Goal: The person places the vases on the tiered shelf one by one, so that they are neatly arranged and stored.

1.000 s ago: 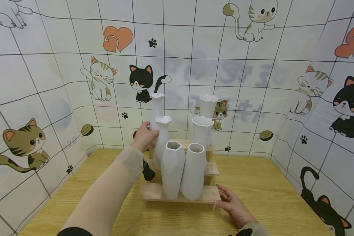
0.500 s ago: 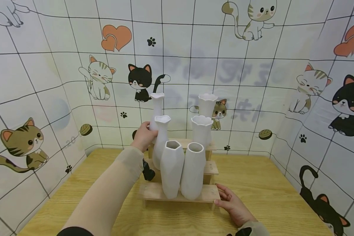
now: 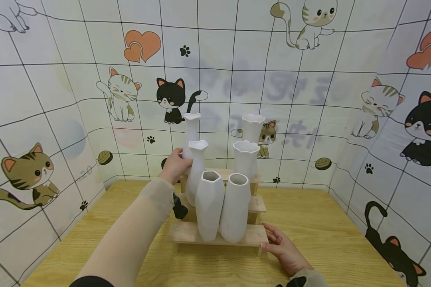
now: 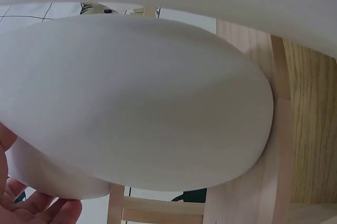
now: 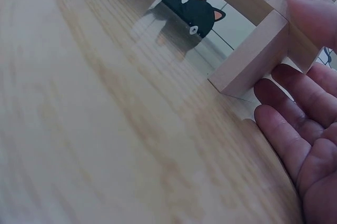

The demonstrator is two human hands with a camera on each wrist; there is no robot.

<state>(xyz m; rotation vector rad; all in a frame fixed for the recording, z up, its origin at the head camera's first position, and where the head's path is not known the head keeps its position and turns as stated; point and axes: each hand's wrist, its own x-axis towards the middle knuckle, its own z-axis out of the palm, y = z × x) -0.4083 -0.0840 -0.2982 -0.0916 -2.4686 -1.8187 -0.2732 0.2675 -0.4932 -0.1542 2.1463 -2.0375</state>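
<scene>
A three-step wooden stand (image 3: 219, 236) bears several white vases. My left hand (image 3: 174, 166) reaches to the rear left and grips the slim frilled-rim vase (image 3: 192, 133) on the top step. In the left wrist view its fingers curl round the lower body of that vase (image 4: 63, 179), partly hidden behind the middle-step vase (image 4: 158, 103). At the stand's front right corner, my right hand (image 3: 286, 250) holds the end of the lowest step. The right wrist view has its thumb at the board's edge and its fingers (image 5: 284, 134) beside the leg (image 5: 250, 58).
Two vases stand in front on the lowest step, one faceted (image 3: 210, 207) and one round-mouthed (image 3: 235, 209). Behind them at right are two wider frilled vases, the nearer one (image 3: 246, 157) lower. Cat-printed sheeting (image 3: 215, 52) walls in the wooden table (image 3: 309, 215) at the back and sides.
</scene>
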